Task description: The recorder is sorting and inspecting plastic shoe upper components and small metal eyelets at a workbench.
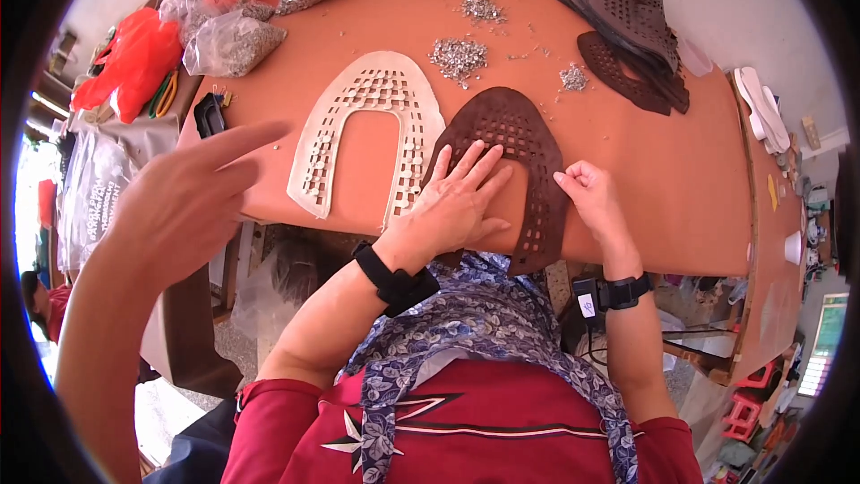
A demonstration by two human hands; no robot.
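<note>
A dark brown U-shaped shoe upper (491, 118), punched with small square holes, lies at the table's near edge. My left hand (457, 202) rests flat on its left arm, fingers spread and holding nothing. Beside its right edge is my right hand (587, 197), thumb and forefinger pinched together; whatever is between them is too small to make out. A cream shoe upper (321, 134) of the same shape lies to the left, with small round pieces in some of its holes. From the left reaches another person's hand (193, 193), forefinger stretched toward the cream upper.
Small heaps of silvery studs (459, 58) lie farther back on the orange-brown table (663, 188). A stack of dark perforated uppers (627, 13) is at the back right. Clear bags of studs (237, 43) and a red plastic bag (134, 58) sit at the back left.
</note>
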